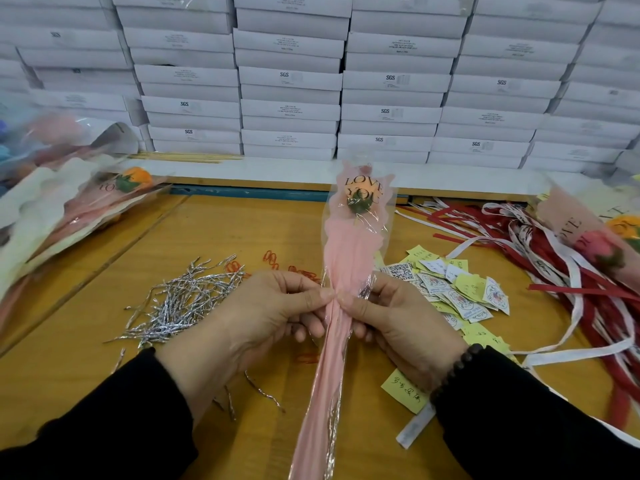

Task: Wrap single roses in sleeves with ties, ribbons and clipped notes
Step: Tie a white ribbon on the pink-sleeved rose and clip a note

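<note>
A pink and clear sleeve (346,251) printed LOVE YOU stands upright at the table's middle, with an orange rose (363,195) inside its top. My left hand (266,313) and my right hand (394,317) pinch the gathered sleeve at its narrow waist, thumbs meeting at the front. Silver twist ties (180,303) lie in a heap to the left. Orange paper clips (273,261) are scattered behind my left hand. Small notes and printed tags (453,285) are piled to the right, with red and white ribbons (540,244) beyond them.
Wrapped roses (79,206) lie stacked at the far left, and more of these (595,237) at the far right. White boxes (291,81) form a wall along the table's back. Thin wooden sticks (187,156) lie at their foot. A yellow note (405,389) sits under my right wrist.
</note>
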Action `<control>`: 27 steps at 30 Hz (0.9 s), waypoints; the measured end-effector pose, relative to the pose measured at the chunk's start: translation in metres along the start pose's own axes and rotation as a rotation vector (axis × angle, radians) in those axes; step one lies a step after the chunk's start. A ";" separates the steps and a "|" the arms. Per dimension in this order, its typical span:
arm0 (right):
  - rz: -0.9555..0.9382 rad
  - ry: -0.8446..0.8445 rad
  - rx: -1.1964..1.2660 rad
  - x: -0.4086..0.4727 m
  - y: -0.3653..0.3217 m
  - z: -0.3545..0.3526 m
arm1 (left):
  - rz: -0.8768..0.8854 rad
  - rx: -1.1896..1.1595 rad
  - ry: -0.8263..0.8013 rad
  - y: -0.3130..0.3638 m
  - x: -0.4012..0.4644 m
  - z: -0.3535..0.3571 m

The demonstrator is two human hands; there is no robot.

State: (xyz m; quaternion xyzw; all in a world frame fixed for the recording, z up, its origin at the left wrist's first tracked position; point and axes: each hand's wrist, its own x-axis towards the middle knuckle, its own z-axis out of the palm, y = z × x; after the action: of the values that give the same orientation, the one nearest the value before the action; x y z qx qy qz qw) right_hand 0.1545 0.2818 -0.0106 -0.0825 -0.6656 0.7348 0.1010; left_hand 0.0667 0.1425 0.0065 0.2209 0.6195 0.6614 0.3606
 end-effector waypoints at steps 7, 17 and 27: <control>-0.019 -0.001 0.001 -0.001 -0.001 0.003 | -0.007 -0.006 -0.035 0.002 -0.007 -0.001; 0.029 -0.026 0.188 -0.003 -0.008 0.004 | 0.072 0.004 0.070 -0.002 -0.007 0.000; 0.105 0.020 0.156 -0.005 -0.006 0.004 | 0.137 -0.006 0.079 -0.002 -0.005 0.001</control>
State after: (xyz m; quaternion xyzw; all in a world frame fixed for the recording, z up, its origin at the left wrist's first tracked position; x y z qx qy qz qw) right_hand 0.1585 0.2769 -0.0041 -0.1164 -0.6002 0.7878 0.0749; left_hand 0.0711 0.1394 0.0055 0.2356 0.6146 0.6945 0.2904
